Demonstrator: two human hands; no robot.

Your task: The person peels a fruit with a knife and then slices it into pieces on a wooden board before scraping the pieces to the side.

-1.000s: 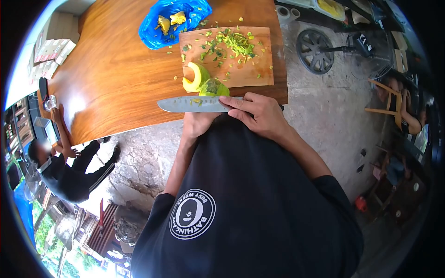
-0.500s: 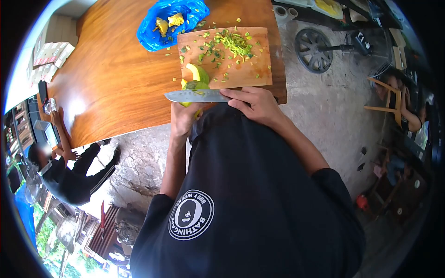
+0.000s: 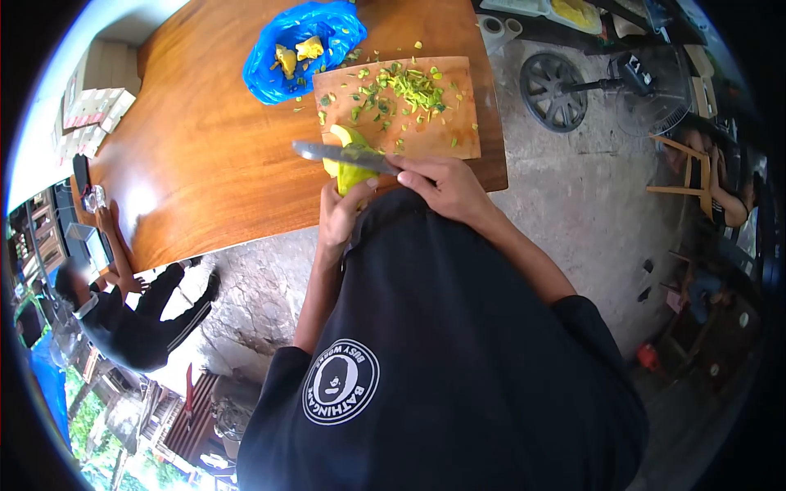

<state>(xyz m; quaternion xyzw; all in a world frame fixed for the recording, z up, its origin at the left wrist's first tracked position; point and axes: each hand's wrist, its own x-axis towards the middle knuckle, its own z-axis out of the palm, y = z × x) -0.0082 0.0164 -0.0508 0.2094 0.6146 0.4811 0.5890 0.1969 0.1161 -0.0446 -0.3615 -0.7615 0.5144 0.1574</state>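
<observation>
My left hand [image 3: 340, 214] is closed around the lower end of a curved squash wedge [image 3: 354, 178], with yellow flesh and green skin, at the near left corner of the cutting board. In my right hand [image 3: 446, 186] is the handle of a large kitchen knife [image 3: 334, 153], its blade pointing left and lying across the wedge in this view. Green and yellow peelings [image 3: 419, 90] are heaped and scattered over the wooden cutting board [image 3: 446, 141].
A blue plastic bag [image 3: 262, 61] with yellow scraps lies beyond the board on the wooden table [image 3: 196, 139]. Another person [image 3: 123, 319] sits at the left end. Boxes [image 3: 102, 86] are stacked far left; a fan [image 3: 647, 90] stands on the floor at right.
The knife has tilted, its tip rising away from me and its handle end dropping slightly. My left hand has shifted right and a little lower, and more of the wedge's yellow-green surface now shows.
</observation>
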